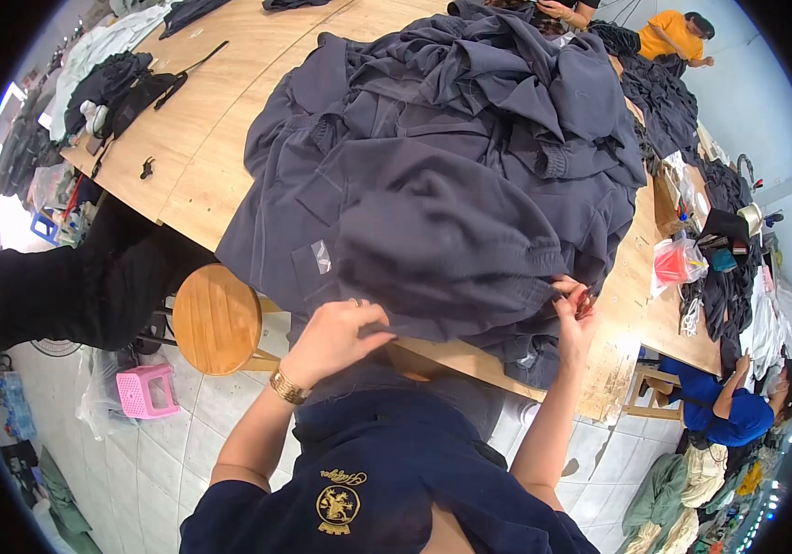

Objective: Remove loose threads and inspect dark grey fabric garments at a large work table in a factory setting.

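A dark grey garment point(442, 231) with gathered elastic edging lies in front of me, on top of a large heap of similar grey cloth. At its lower right corner, my right hand point(576, 312) is closed on the gathered edge. Something small and red shows at those fingers, too little of it visible to name. My left hand point(340, 334) is closed beside the garment's near edge, thumb and fingers drawn together; whatever they hold, if anything, cannot be made out. A small clear-and-white sticker point(321, 257) lies on the cloth above the left hand.
The heap rests on a wooden table point(206, 138). A round wooden stool point(217, 319) and a pink plastic stool point(147, 391) stand at left, near a person's dark-clothed leg point(36, 295). People in orange point(668, 37) and blue point(724, 406) are at right, beside more dark clothing.
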Motion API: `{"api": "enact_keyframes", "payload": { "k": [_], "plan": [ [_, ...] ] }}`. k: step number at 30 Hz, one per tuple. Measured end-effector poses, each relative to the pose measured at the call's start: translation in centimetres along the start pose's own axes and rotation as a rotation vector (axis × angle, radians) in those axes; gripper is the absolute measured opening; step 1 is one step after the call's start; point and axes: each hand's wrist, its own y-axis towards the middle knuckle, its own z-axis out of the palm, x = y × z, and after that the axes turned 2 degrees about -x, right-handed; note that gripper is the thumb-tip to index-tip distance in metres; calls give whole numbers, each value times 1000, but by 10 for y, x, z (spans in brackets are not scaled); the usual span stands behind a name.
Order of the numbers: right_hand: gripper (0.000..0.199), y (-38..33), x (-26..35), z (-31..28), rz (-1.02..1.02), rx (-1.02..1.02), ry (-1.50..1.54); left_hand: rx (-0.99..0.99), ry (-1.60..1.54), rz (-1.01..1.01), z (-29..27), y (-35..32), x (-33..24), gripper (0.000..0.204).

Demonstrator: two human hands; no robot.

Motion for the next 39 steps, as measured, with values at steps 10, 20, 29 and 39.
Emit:
{"api": "enact_keyframes", "payload": {
  "k": [10, 20, 29, 39],
  "plan": [
    [16, 14, 56, 59, -108, -94, -486, -448, 362, -8, 5, 28, 9, 34],
    [18, 17, 64, 90, -154, 63, 112, -150, -669, -95, -55, 129, -14, 37],
    [38, 49, 69, 95, -190, -83, 67, -171, -825, -23, -43, 155, 2, 33],
    [46, 40, 73, 81, 43, -6, 293, -558, -38, 533, -31, 113, -46, 59]
  ]
}}
